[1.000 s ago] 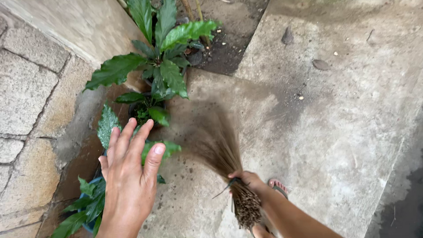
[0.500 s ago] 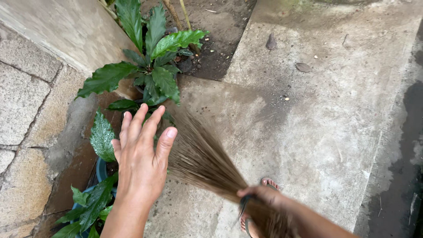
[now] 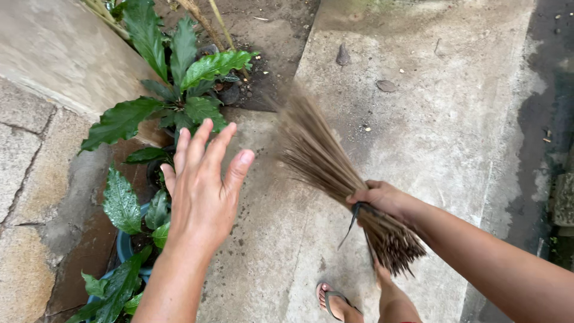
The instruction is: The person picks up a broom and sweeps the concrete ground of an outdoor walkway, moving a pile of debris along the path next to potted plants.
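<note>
My right hand [image 3: 380, 198] grips a short stick broom [image 3: 329, 164] around its bound middle. The brown bristles fan out up and to the left over the concrete paving [image 3: 442, 119], and the cut stick ends point down to the right. My left hand [image 3: 203, 185] is held out flat with the fingers spread, holding nothing. It hovers beside the green potted plants [image 3: 179, 90] that stand along the wall, just left of the bristles.
A stone and plaster wall [image 3: 42, 119] runs along the left. Blue pots [image 3: 122, 245] with leafy plants sit at its foot. Bare soil [image 3: 263, 36] lies at the top. Dry leaves [image 3: 342, 55] and small bits lie on the paving. My sandalled foot [image 3: 336, 302] is below.
The broom has swung from low by the plants up and to the right. My right hand has risen with it. My left hand has shifted slightly up and stays spread.
</note>
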